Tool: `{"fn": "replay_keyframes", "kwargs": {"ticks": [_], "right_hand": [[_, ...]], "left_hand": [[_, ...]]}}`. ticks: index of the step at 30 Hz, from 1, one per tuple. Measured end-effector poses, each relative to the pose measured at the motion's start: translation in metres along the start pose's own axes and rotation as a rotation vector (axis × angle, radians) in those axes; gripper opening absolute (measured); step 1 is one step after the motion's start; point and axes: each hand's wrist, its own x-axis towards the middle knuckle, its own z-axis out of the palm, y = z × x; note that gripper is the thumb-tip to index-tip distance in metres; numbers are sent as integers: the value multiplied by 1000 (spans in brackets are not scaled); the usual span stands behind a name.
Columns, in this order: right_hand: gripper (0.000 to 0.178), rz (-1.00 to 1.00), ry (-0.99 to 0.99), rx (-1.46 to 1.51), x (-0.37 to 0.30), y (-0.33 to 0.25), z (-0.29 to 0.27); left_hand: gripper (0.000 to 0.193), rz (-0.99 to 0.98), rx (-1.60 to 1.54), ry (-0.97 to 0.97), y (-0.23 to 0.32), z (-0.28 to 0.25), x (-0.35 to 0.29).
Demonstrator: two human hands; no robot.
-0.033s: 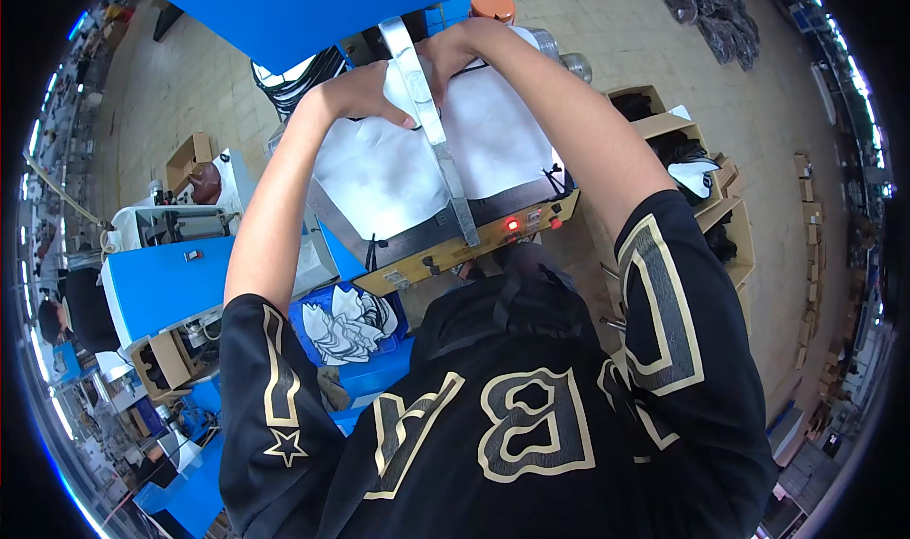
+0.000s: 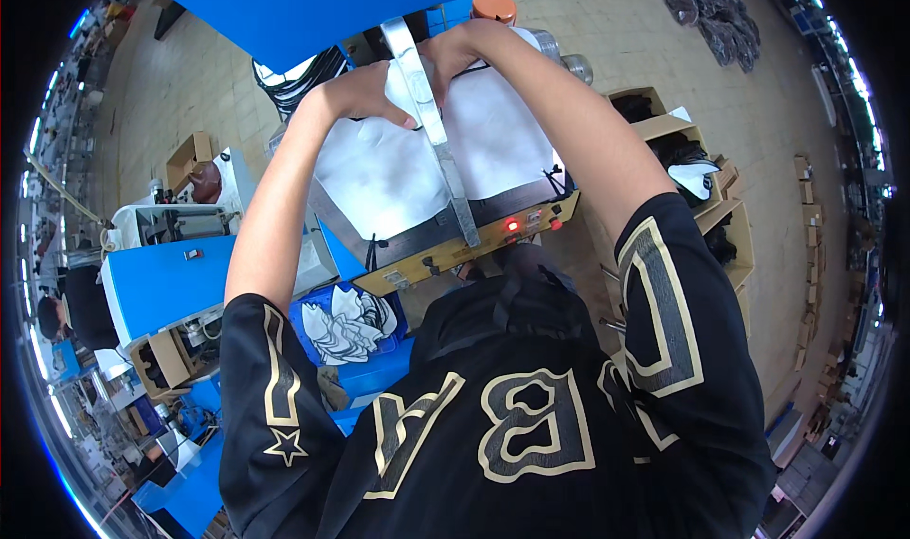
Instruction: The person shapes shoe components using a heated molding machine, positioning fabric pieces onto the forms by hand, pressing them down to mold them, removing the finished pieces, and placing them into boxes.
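Observation:
Two white sheet pieces, one on the left (image 2: 379, 183) and one on the right (image 2: 498, 136), lie on a machine's dark plate (image 2: 327, 207). A shiny metal bar (image 2: 434, 127) runs lengthwise over them. At the far end, my left hand (image 2: 368, 93) bends over the left side, its thumb by the bar. Its fingers close on a small white piece (image 2: 398, 86). Across the bar, my right hand (image 2: 449, 57) has its fingers bent downward against the white material. The bar and the hand itself hide part of those fingertips.
A blue machine head (image 2: 332, 8) overhangs the far side. The near panel (image 2: 474, 240) has a lit red button. At lower left stands a blue crate (image 2: 403, 326) of white pieces with dark edges. Boxes of black items (image 2: 678, 150) stand on the right; another blue machine (image 2: 171, 283) is at left.

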Motion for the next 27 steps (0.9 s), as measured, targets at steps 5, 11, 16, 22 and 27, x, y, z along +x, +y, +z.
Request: {"fn": "replay_keyframes", "kwargs": {"ticks": [5,11,16,22,27], "right_hand": [[112,-19,-46,5,-6,-3,-1],[67,-99,239,67,-7,17,15],[28,53,736,-84,-10,-8,48],[20,-50,1178,-413,-7,-6,72],[21,-143,1328,-309,-6,-1,79]], "left_hand": [[67,-68,92,19,2,4,0],[47,16,-402,179,-22,10,7],[48,-220,240,635,-20,48,11],[40,-116,498,1175,-13,81,24],[34,-92,464,1209,-10,83,22]]}}
